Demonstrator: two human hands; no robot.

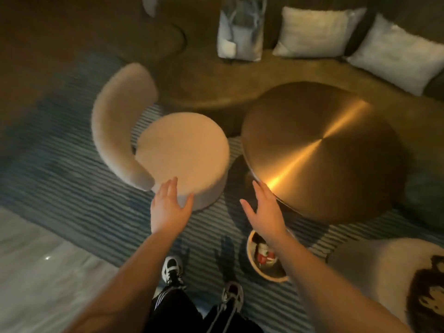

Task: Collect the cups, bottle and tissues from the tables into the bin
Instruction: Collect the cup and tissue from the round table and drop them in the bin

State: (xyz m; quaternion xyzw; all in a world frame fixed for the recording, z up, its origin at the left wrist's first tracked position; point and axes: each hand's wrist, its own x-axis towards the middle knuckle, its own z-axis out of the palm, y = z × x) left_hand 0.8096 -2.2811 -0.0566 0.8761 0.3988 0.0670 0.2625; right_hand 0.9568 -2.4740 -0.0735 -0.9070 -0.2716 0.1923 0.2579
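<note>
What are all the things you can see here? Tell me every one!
Round table: 1, shiny gold, right of centre.
Round chair: 1, beige with a curved back, left of the table.
Sofa: 1, brown, along the back.
Cushions: 3, two white and one blue-grey patterned, on the sofa.
Rug: 1, blue striped, on the floor under the furniture.
Bin: 1, pale rim, on the rug near the feet, with red and white items inside, too blurred to name.
Fluffy seat: 1, white with a dark pattern, bottom right.
Shoes: 2, black and white, bottom centre.
Left hand: 1, open, empty.
Right hand: 1, open, empty.
</note>
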